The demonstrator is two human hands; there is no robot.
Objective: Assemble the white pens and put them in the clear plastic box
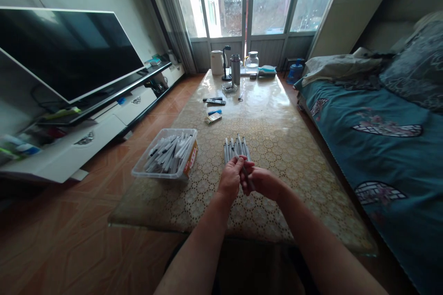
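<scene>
A big see-through tub (155, 175) sits on the left side of the bench (277, 138). It has no lid on, and lots of thin white and clear pens (169, 152) lie in it, all mixed up and pointing different ways. An orange label (191, 158) is on its side.

To the right of the tub, the left hand (231, 176) and the right hand (261, 181) are close together, grasping one pen (248, 181) between them. It tilts over the bench. Just past the hands, more pens lie side by side in a row (227, 148).

Farther back, a little box (213, 118) lies near a blue thing (215, 112). There is a glass dish (229, 87), but what is in it is too small to tell. Behind it stand a tall gray flask (236, 70), a white kettle (217, 63) and a clear jug (253, 62) with a white lid.
</scene>
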